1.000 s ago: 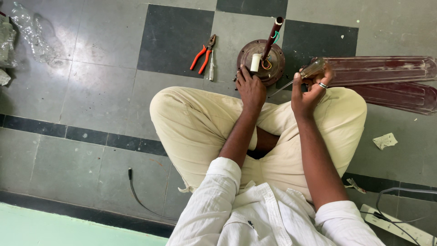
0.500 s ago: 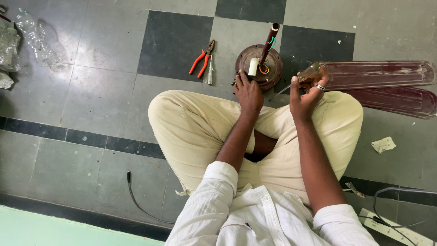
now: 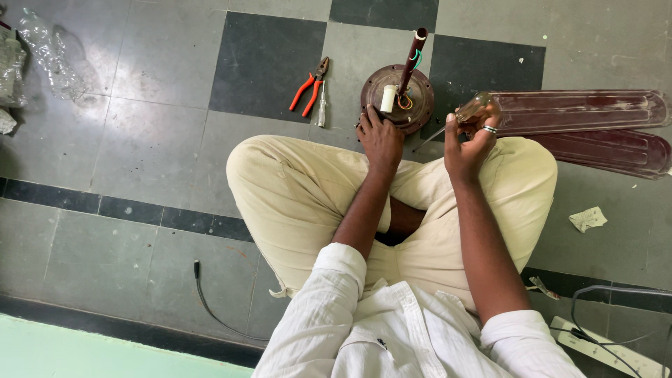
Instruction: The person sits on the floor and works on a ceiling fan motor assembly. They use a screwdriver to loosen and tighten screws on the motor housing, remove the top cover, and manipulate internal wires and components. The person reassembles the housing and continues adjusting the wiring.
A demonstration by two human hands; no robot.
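Note:
I sit cross-legged on a tiled floor. A round brown fan motor (image 3: 413, 105) with an upright rod, coloured wires and a white cylinder stands in front of my knees. My left hand (image 3: 380, 136) rests on its near rim, fingers curled on the edge. My right hand (image 3: 470, 143), wearing a ring, grips a screwdriver (image 3: 462, 115) with a clear handle; its shaft points down-left toward the motor.
Orange-handled pliers (image 3: 308, 89) and a small screwdriver (image 3: 321, 112) lie left of the motor. Two dark red fan blades (image 3: 588, 112) lie at the right. A crumpled paper scrap (image 3: 588, 219), a black cable (image 3: 210, 304), a white power strip (image 3: 602, 350) and clear plastic wrap (image 3: 42, 49) lie around.
Both hands stay at the motor and screwdriver with little shift. The view has moved slightly, so the motor and tools sit a little lower in the frame.

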